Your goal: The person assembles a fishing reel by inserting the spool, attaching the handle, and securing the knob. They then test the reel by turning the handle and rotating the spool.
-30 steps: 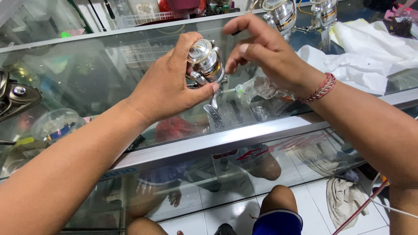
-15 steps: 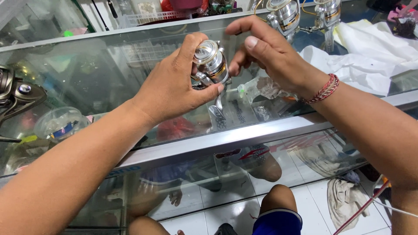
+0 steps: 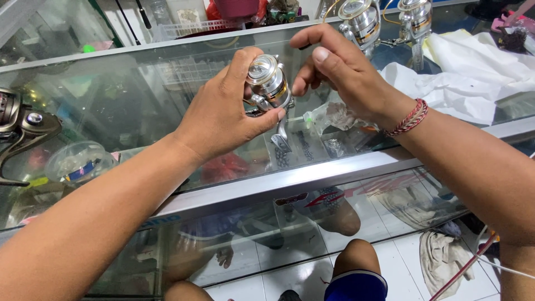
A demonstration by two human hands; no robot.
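My left hand (image 3: 225, 114) grips a silver fishing reel (image 3: 268, 83) with a gold band on its spool, held above a glass display counter (image 3: 267, 184). The reel's foot points down toward the glass. My right hand (image 3: 340, 69) hovers just right of the spool with fingers curled and thumb extended; whether it touches the reel is unclear. A red braided bracelet (image 3: 409, 118) circles my right wrist.
Two more silver reels (image 3: 359, 22) stand at the counter's far right beside a white cloth (image 3: 473, 72). A dark reel (image 3: 22, 125) lies at the left edge, near a clear round tub (image 3: 78, 161). A small plastic bag (image 3: 334, 114) rests under my right hand. My knees show below.
The reel has been tilted slightly, its spool top now facing up more. My right hand's fingers have curled in closer to the spool.
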